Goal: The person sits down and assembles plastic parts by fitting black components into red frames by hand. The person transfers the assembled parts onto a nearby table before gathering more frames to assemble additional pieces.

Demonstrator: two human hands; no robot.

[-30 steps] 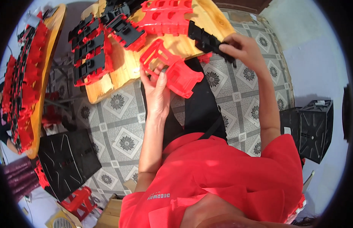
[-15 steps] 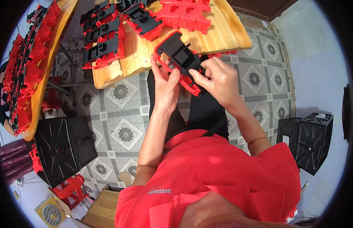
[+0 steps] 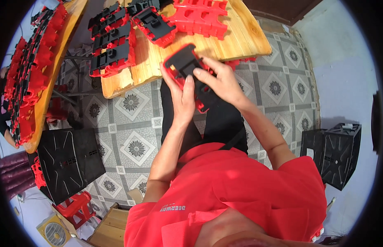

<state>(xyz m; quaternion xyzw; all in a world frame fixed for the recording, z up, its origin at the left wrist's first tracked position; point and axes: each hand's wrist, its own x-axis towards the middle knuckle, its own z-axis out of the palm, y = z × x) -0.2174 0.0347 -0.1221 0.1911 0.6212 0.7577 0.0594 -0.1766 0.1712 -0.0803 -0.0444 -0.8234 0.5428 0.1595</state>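
Between my hands, above my lap and just off the table's near edge, is a red plastic housing with a black plate (image 3: 184, 59) on its upper face. My left hand (image 3: 181, 94) grips its left side, thumb lying on the black plate and fingers under the red rim. My right hand (image 3: 220, 80) is closed round its right side, thumb pressing on the plate. On the table, a similar red-and-black housing (image 3: 156, 26) lies just beyond the held one. Stacked red shells (image 3: 201, 18) stand to its right.
Rows of red-and-black housings (image 3: 113, 51) cover the left of the wooden table (image 3: 241, 29). A second table (image 3: 55, 70) at far left holds many more, with another person's arm (image 3: 9, 138) beyond. Black crates (image 3: 70, 158) stand at left, others (image 3: 342, 152) at right.
The held housing has turned more upright and come slightly nearer me. The black plate now lies flatter against the red part, and my right hand has shifted left along it.
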